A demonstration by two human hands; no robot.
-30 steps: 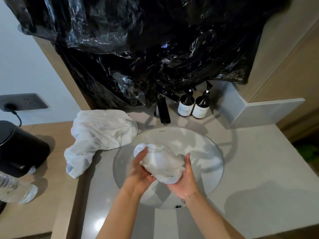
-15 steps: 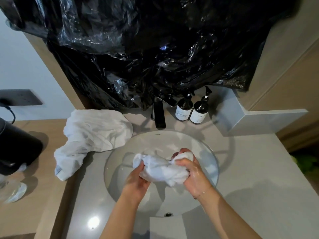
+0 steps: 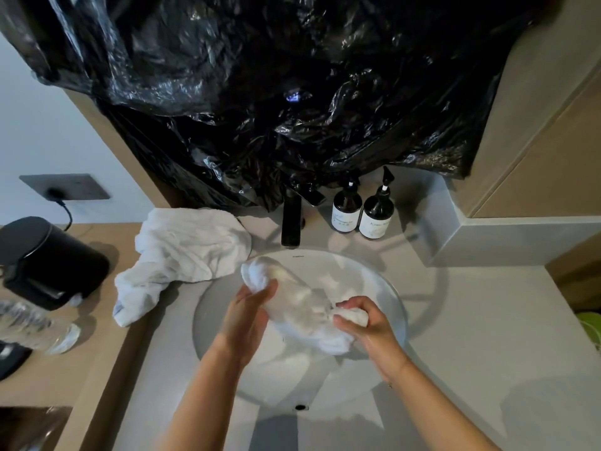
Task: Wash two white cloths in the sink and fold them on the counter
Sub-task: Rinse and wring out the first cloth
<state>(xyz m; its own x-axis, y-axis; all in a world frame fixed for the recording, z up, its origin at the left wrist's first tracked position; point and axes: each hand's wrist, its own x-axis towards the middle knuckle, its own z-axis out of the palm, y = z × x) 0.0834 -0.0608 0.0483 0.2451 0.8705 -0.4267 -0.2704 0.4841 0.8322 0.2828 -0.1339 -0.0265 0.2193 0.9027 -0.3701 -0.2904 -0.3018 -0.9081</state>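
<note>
Hands (image 3: 305, 317) gripped one cloth (image 3: 302, 304) over the sink (image 3: 395, 297); you hadn't washed the other (image 3: 185, 252) or folded either.

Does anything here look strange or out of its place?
Yes. Black plastic sheeting hangs crumpled over the wall above the faucet, where a mirror usually is. A clear bottle lies on its side on the left counter.

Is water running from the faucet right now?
No: nothing flows from the black faucet while both hands wring the white cloth over the sink.
</note>
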